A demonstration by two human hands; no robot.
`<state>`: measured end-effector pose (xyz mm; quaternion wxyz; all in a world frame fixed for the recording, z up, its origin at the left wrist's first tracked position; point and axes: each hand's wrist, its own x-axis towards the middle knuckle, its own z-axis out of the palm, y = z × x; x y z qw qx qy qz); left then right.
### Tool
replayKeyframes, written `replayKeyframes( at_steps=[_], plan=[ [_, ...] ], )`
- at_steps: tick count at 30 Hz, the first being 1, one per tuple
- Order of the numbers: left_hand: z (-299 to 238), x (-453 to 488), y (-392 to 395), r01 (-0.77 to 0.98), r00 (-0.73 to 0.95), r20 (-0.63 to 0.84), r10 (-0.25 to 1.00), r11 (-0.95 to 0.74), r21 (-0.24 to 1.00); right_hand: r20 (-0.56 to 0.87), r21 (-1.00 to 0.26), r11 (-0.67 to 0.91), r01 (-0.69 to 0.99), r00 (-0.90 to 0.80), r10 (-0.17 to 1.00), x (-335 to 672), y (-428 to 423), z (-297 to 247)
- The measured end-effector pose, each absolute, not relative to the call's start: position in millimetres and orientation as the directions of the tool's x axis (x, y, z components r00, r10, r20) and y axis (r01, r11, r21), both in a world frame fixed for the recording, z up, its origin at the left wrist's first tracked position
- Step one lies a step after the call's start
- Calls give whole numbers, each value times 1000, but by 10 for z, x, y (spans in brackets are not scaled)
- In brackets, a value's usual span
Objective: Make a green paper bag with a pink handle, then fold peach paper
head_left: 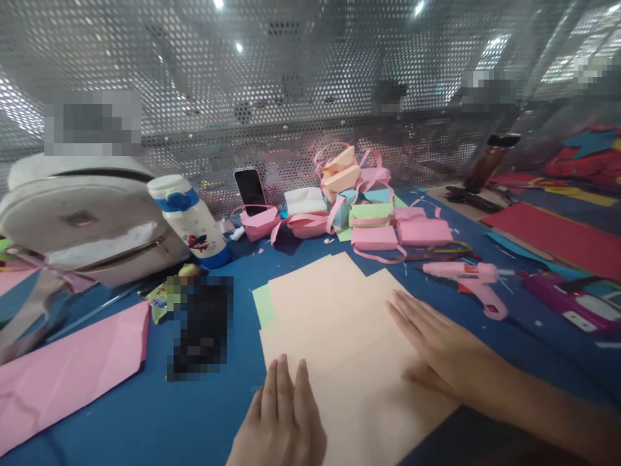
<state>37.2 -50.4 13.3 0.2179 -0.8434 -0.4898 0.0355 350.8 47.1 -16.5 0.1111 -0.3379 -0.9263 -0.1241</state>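
Several overlapping sheets of peach paper (pixel 339 343) lie in front of me on the blue table. A corner of green paper (pixel 264 305) sticks out from under their left side. My left hand (pixel 284 414) rests with its fingers stretched out on the left edge of the top sheet. Across the right side of the same sheet lies my right hand (pixel 436 343), flat with fingers extended. Neither hand grips anything. Beyond the sheets stand small folded paper bags (pixel 373 237) in pink, green, blue and peach.
A pink glue gun (pixel 468 278) and a purple power strip (pixel 572 301) lie at right, near red paper (pixel 563 236). On the left are a white backpack (pixel 82 220), a bottle (pixel 191 223) and pink paper (pixel 72 375). A phone (pixel 251 189) leans against the perforated metal screen (pixel 301 84).
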Motion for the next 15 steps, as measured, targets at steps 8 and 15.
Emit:
replayKeyframes(
  at_steps=[8,15],
  plan=[
    [221,451,-368,688,580,50,813,-456,-564,294,114,817,565,-805,516,2948,326,57],
    [209,547,-366,714,566,141,812,-398,-576,365,211,878,430,-867,338,2600,457,35]
  ],
)
